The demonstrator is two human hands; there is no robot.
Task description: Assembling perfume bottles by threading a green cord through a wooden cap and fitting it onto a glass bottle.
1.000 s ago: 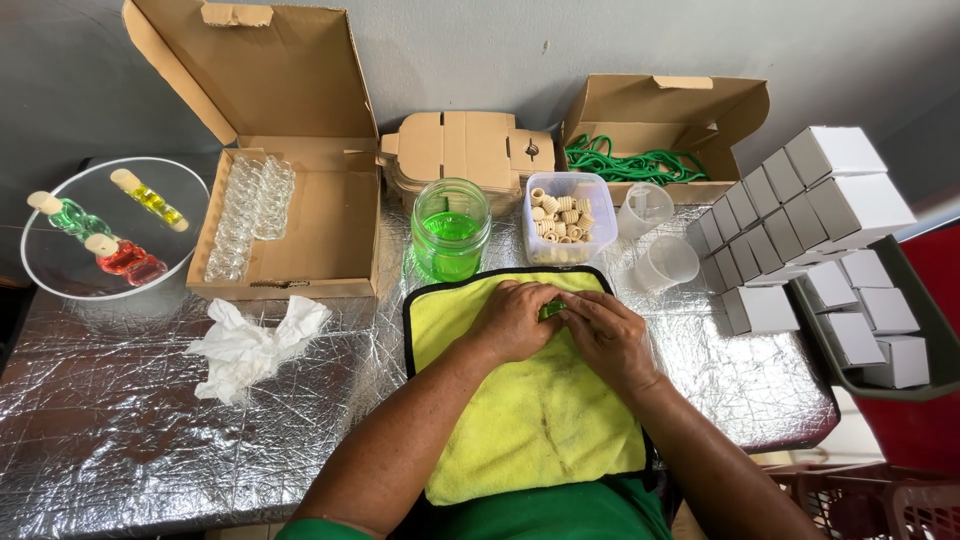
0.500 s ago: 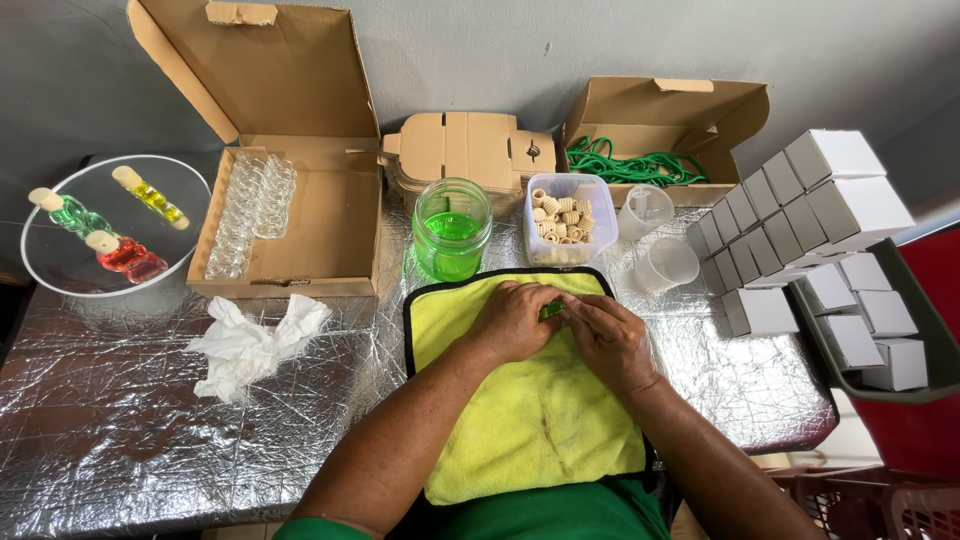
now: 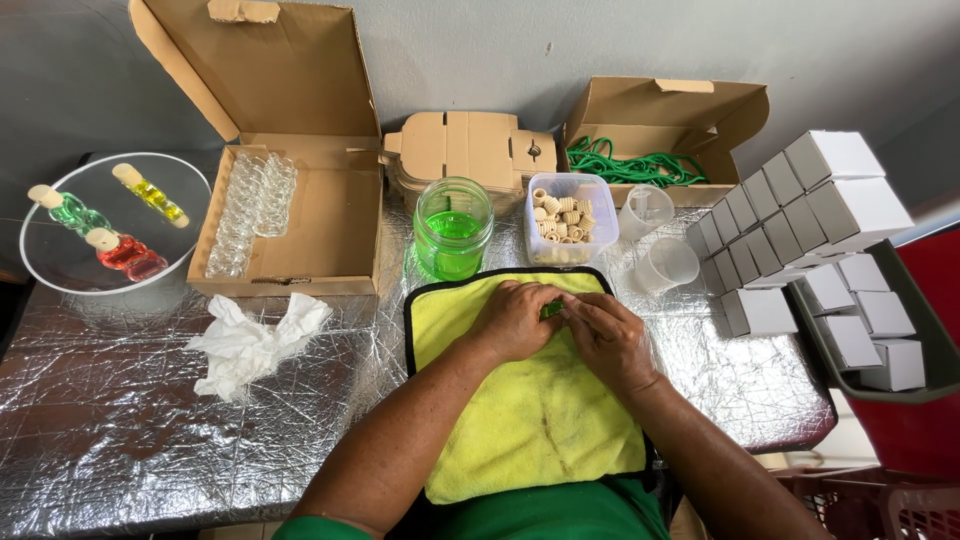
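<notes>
Pinching one green piece [image 3: 551, 310] — two hands [image 3: 515, 320].

A green garment [image 3: 560, 515] was worn — short-sleeved, it seemed — and both forearms were left bare, no rings or watch seen.

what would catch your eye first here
The yellow cloth at the front edge, where the left hand and right hand pinch a small green item. Behind them stands a jar of green liquid. White boxes are stacked on the right.
</notes>
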